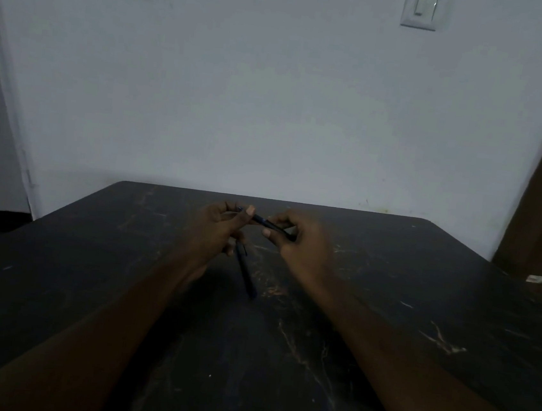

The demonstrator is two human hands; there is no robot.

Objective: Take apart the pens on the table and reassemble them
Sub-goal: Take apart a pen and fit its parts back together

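Dim room, pale bare wall [275, 88] with a white rocker light switch [421, 7] high up, and below it a dark, scuffed marble-patterned table [385, 317] pushed against that wall.

Pinched over the far middle of the table, between both sets of fingertips: a slim dark plastic pen [269, 224], long axis running left to right and dipping slightly toward the right. Left hand [218, 230] closed narrow on the pen's left end, thumb [249, 210] pressed on top, a hint of blue showing at that tip. Right hand [299, 240] closed narrow round the pen's right end, fingers curled over the barrel. Held clear of the table, or so it appears; contact hard to judge in the low light. Gripped at opposite ends, so likely set for a twist or a pull along the barrel, though whether coming apart or going together cannot be told.

Just beneath the held pen, on the near side and lying on the table: a second slim dark pen [245, 269], long axis pointing roughly from the hands back toward the wearer, far end tucked under the left hand. Nearer the left hand than the right.

Count: two pens visible, one held, one lying. No loose caps, springs or refills made out on the table. Off to the held pen's right, at the table's right edge, one small pale object [535, 279], too small to identify.

Both bare forearms reaching in from the near edge.
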